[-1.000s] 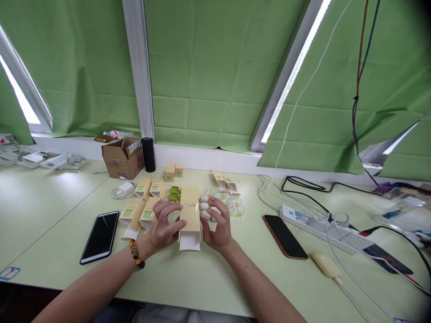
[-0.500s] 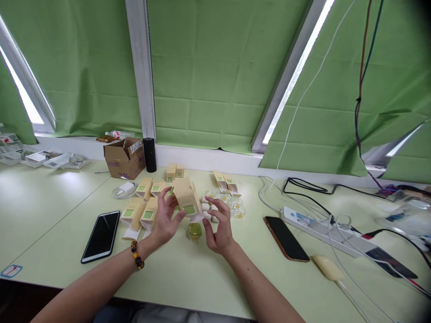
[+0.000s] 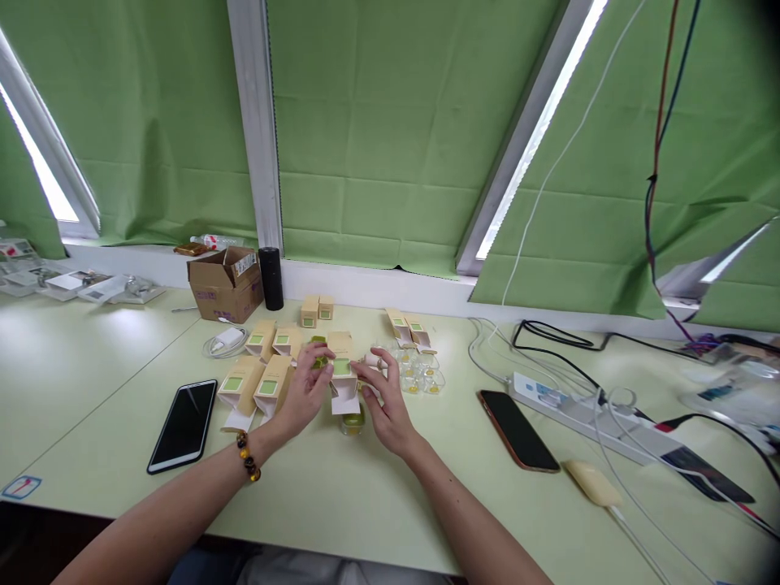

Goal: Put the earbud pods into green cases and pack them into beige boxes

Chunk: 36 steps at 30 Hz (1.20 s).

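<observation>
While I watch through the head camera, green blinds hang beyond the pale table, and I take the opened carton as my landmark. Beyond it to the left stands a brown cardboard box; well to its right runs a white power strip. One phone lies left of the carton, another to its right. My left hand grips the carton's left side and my right hand pinches its right — so it sits grasped between them, white flap toward the camera. Four similar cartons lie just left of it. Clear cups cluster to its right — their contents too small to tell. Smallest, a green-topped jar stands just in front of the flap.
</observation>
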Tool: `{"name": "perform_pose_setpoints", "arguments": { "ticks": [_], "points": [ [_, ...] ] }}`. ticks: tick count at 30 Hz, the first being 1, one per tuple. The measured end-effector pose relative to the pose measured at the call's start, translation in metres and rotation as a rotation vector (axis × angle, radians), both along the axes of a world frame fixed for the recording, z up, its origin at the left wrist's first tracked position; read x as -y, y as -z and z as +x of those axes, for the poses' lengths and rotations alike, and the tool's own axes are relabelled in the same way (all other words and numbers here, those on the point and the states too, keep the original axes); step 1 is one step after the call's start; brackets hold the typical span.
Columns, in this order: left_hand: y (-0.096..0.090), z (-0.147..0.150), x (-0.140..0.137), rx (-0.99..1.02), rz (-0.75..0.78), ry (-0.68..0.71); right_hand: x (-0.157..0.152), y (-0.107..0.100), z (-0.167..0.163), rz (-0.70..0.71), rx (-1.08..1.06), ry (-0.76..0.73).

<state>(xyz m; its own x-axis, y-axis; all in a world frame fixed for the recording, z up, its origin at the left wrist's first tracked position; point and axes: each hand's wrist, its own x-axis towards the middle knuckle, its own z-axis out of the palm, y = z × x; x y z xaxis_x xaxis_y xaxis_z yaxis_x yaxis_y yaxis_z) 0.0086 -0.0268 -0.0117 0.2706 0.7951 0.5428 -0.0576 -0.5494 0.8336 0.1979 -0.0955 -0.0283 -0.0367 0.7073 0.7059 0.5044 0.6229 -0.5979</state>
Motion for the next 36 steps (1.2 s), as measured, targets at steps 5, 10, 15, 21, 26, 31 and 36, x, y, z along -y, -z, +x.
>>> {"name": "perform_pose_setpoints", "arguments": {
  "ticks": [5,10,15,21,26,31,36],
  "points": [
    [-0.003,-0.005,0.002,-0.009,0.021,0.05,-0.001,-0.001,-0.001,-0.058,-0.147,-0.07],
    [0.0,-0.011,0.002,-0.045,0.027,0.223,-0.005,-0.002,0.001,-0.052,-0.253,-0.073],
    [0.002,-0.008,0.002,-0.057,0.027,0.199,-0.007,-0.001,0.003,-0.086,-0.278,-0.08],
    [0.004,-0.004,0.002,-0.008,0.005,0.146,-0.007,0.001,0.002,-0.191,-0.338,-0.15],
    [0.007,-0.001,0.002,0.0,0.022,0.098,-0.01,0.003,0.002,-0.215,-0.376,-0.195],
    [0.01,0.0,0.003,-0.025,0.042,0.091,-0.012,0.004,0.0,-0.184,-0.395,-0.175],
    [0.011,0.001,0.004,-0.03,0.033,0.074,-0.011,0.004,-0.005,-0.154,-0.382,-0.128]
  ]
}}
